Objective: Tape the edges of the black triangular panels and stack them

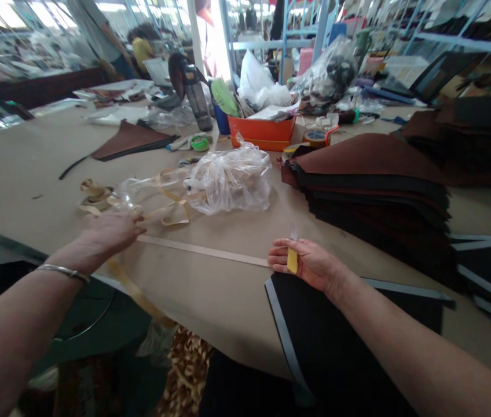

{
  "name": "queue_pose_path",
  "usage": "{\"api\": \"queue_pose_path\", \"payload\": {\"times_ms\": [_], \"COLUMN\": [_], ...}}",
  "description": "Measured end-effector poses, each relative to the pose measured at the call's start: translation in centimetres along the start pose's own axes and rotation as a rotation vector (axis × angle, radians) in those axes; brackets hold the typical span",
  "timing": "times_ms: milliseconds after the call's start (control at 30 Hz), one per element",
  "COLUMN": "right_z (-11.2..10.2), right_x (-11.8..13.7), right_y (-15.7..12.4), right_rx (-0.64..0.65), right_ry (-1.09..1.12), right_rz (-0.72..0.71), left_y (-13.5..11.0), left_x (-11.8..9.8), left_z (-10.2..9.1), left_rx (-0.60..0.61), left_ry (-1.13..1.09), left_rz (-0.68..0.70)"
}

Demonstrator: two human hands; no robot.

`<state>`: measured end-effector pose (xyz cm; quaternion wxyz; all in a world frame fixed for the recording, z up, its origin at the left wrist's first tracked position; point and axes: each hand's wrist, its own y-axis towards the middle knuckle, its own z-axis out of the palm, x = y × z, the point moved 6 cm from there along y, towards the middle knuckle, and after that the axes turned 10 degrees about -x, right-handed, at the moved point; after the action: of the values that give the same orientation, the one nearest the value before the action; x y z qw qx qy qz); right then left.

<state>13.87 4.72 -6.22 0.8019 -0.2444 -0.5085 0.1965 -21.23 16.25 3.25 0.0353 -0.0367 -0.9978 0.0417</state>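
A narrow pale strip of tape (202, 250) stretches over the table between my two hands. My left hand (109, 236), with a bangle at the wrist, is closed on the strip's left end; its fingertips are partly hidden. The other end reaches the fingers of my right hand (308, 260). Held under that thumb is a small knife with a yellow handle (292, 260), its blade pointing away from me. Below my right hand lies a black panel (328, 341) with grey edging. A yellowish band (135, 289) hangs from the table edge beneath my left hand.
A clear plastic bag (232, 179) and coiled tape (95, 194) lie beyond my hands. To the right is a stack of brown and black panels (371, 162). Behind stand an orange box (263, 133) and a bottle (198, 101). Curled scraps (187, 370) sit below the table edge.
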Motion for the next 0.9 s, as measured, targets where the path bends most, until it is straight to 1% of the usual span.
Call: {"api": "queue_pose_path", "payload": {"times_ms": [67,167,233,267,333,367,400,467,500,633,767,900], "right_z": [-0.2,-1.0,-1.7,-2.1,-2.6,-2.7,-2.7,-2.6,-2.5,-1.8,-1.5,-1.0], "right_x": [0.3,0.2,-0.1,-0.2,-0.1,0.2,0.5,1.0,0.9,-0.4,-1.2,-1.3], "right_y": [-0.7,-2.0,-2.7,-2.9,-3.2,-3.4,-3.6,-3.8,-3.7,-2.7,-1.9,-2.1], "right_rx": [-0.005,-0.025,-0.065,-0.087,-0.119,-0.135,-0.154,-0.178,-0.173,-0.136,-0.235,-0.295], "right_ry": [-0.074,-0.248,-0.387,-0.437,-0.532,-0.582,-0.628,-0.690,-0.701,-0.675,-0.721,-0.825], "right_rz": [-0.090,-0.239,-0.297,-0.304,-0.333,-0.372,-0.424,-0.491,-0.492,-0.423,-0.456,-0.485], "left_y": [-1.1,-3.2,-4.8,-5.6,-6.7,-7.0,-7.2,-7.0,-6.9,-6.4,-6.0,-5.6], "left_x": [-3.5,-10.7,-15.7,-17.9,-21.5,-22.8,-23.7,-24.5,-24.7,-24.8,-25.1,-25.4], "left_z": [-0.2,1.1,2.5,3.1,3.9,4.1,4.2,4.2,4.2,4.1,4.4,4.7], "left_rx": [-0.085,-0.140,-0.130,-0.121,-0.100,-0.093,-0.086,-0.069,-0.054,0.032,0.099,0.137], "left_ry": [0.001,-0.086,-0.152,-0.173,-0.184,-0.175,-0.158,-0.113,-0.088,0.001,0.042,0.024], "left_rz": [0.086,0.293,0.429,0.486,0.559,0.572,0.574,0.557,0.547,0.540,0.542,0.538]}}
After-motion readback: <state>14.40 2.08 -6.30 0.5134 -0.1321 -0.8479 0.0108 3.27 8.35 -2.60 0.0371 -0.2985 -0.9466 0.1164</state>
